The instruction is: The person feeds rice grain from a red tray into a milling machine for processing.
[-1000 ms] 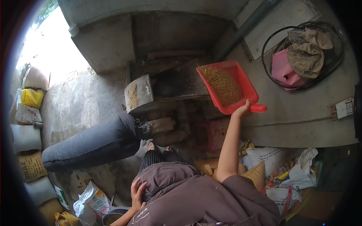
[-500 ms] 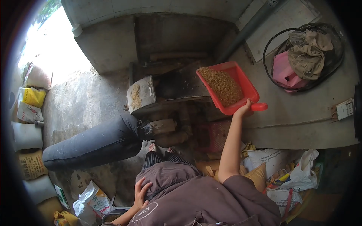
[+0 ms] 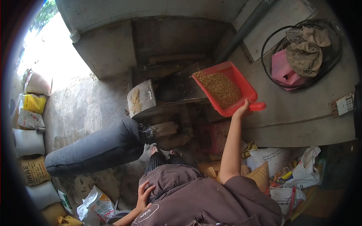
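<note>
My right hand (image 3: 241,109) grips a red plastic dustpan (image 3: 247,84) at the base of its stubby handle. A heap of coarse yellow-brown grain (image 3: 220,88) fills much of the pan, reaching its left lip. The pan is held at arm's length over the right end of a dark metal chute or tray (image 3: 179,84), part of a machine. On the machine's pale left end plate (image 3: 142,98) lies a small patch of similar grain. My left hand (image 3: 143,196) rests on my brown shirt at the waist, fingers spread and holding nothing.
A long dark cloth tube (image 3: 94,150) runs left from the machine across the floor. Several sacks (image 3: 36,171) line the left side. Bags (image 3: 271,158) crowd the lower right. On the right wall hangs a black hoop net (image 3: 267,69) with cloth in it.
The dustpan has shifted slightly left, and the grain now lies right up to its left lip. My left hand stays on my shirt. The whole view has moved slightly.
</note>
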The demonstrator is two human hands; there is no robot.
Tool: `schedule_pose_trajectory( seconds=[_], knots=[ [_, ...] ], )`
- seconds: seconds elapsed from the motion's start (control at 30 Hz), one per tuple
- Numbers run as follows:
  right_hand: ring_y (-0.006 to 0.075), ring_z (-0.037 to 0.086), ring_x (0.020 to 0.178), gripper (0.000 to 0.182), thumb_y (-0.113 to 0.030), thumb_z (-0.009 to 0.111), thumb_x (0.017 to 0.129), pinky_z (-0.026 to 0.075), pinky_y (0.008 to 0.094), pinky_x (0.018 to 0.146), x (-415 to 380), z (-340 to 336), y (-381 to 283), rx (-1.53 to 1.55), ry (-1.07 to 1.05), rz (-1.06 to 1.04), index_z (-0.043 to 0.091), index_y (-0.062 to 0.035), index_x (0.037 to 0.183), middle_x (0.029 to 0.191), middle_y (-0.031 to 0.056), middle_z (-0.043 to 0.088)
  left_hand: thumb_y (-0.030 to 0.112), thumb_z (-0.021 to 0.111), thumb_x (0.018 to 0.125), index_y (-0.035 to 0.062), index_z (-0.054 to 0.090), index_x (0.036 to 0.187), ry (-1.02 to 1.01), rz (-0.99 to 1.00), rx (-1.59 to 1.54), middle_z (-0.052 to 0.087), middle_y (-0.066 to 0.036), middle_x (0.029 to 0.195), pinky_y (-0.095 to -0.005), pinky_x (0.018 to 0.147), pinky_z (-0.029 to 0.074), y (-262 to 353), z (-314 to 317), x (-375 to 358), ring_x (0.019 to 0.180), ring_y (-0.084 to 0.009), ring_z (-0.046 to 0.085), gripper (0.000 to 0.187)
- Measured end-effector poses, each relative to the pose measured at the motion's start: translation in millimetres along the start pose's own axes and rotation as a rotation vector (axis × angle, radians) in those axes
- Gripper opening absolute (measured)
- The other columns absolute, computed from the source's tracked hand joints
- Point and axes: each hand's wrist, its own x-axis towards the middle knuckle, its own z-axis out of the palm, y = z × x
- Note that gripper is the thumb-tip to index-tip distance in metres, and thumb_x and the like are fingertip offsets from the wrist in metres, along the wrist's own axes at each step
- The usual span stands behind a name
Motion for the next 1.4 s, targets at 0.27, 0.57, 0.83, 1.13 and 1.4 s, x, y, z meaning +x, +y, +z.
schedule_pose_trajectory(
  seconds=[0.27, 0.57, 0.83, 1.13, 1.4],
  knots=[
    [0.016, 0.049, 0.07, 0.016, -0.014, 0.057, 0.076, 0.042, 0.0321, 0.067, -5, -1, 7, -0.071, 0.015, -0.037, 0.046, -0.0036, 0.072, 0.075, 0.004, 0.051, 0.023, 0.05, 0.082, 0.0009, 0.05, 0.118, 0.134, 0.154, 0.019, 0.05, -0.02, 0.117, -0.0397, 0.094, 0.035, -4, -2, 121, 0.111, -0.0334, 0.046, 0.042],
    [0.0153, 0.049, 0.069, 0.016, -0.015, 0.059, 0.076, 0.041, 0.031, 0.065, -8, -7, 12, -0.157, -0.014, -0.094, 0.048, -0.0041, 0.07, 0.073, 0.0025, 0.051, 0.013, 0.047, 0.089, -0.002, 0.035, 0.131, 0.081, 0.012, -0.477, 0.048, -0.016, 0.126, -0.0296, 0.092, 0.04, 80, 123, 372, 0.113, -0.0207, 0.05, 0.046],
    [0.0139, 0.048, 0.066, 0.017, -0.014, 0.06, 0.075, 0.04, 0.0297, 0.063, -1, -7, 21, -0.13, -0.033, -0.144, 0.047, -0.0044, 0.069, 0.071, 0.0024, 0.051, 0.012, 0.044, 0.09, 0.0, 0.04, 0.129, -0.029, 0.168, -0.739, 0.054, -0.01, 0.118, -0.0277, 0.092, 0.037, 106, 136, 399, 0.11, -0.0157, 0.049, 0.041],
    [0.014, 0.047, 0.065, 0.018, -0.012, 0.059, 0.075, 0.04, 0.0301, 0.063, 0, -3, 16, -0.152, 0.005, -0.157, 0.045, -0.0049, 0.067, 0.07, 0.0017, 0.048, 0.018, 0.048, 0.087, 0.0028, 0.045, 0.121, -0.033, 0.192, -0.541, 0.062, -0.013, 0.103, -0.0305, 0.084, 0.043, 103, 140, 407, 0.098, -0.0215, 0.059, 0.038],
    [0.0146, 0.046, 0.064, 0.019, -0.011, 0.059, 0.074, 0.04, 0.0307, 0.063, 1, 2, 16, -0.194, -0.021, -0.219, 0.044, -0.0044, 0.065, 0.069, 0.0023, 0.049, 0.018, 0.047, 0.087, 0.0043, 0.045, 0.124, -0.03, 0.194, -0.633, 0.062, -0.012, 0.106, -0.0295, 0.084, 0.043, 103, 140, 413, 0.099, -0.0194, 0.058, 0.039]
  ],
)
